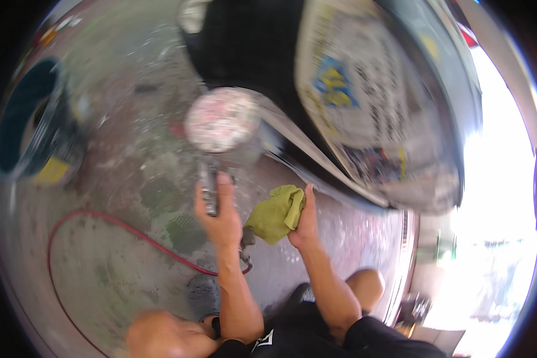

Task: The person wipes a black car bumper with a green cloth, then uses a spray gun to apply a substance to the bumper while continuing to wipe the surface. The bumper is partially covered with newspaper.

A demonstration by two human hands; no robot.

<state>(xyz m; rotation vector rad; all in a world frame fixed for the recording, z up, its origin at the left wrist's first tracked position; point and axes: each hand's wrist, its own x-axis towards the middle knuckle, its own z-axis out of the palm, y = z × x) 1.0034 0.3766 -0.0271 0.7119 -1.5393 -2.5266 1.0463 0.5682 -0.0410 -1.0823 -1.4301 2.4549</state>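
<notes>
Left hand clenched round the sander handle: heavy, rigid, best held there. Right hand grasps a soft, light green cloth against the black car panel.

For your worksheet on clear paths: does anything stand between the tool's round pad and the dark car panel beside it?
Nothing visible does. The left hand holds the tool with its round pad up beside the dark panel; the picture is too blurred to tell if they touch. The right hand holds the green cloth lower down, off that path.
</notes>
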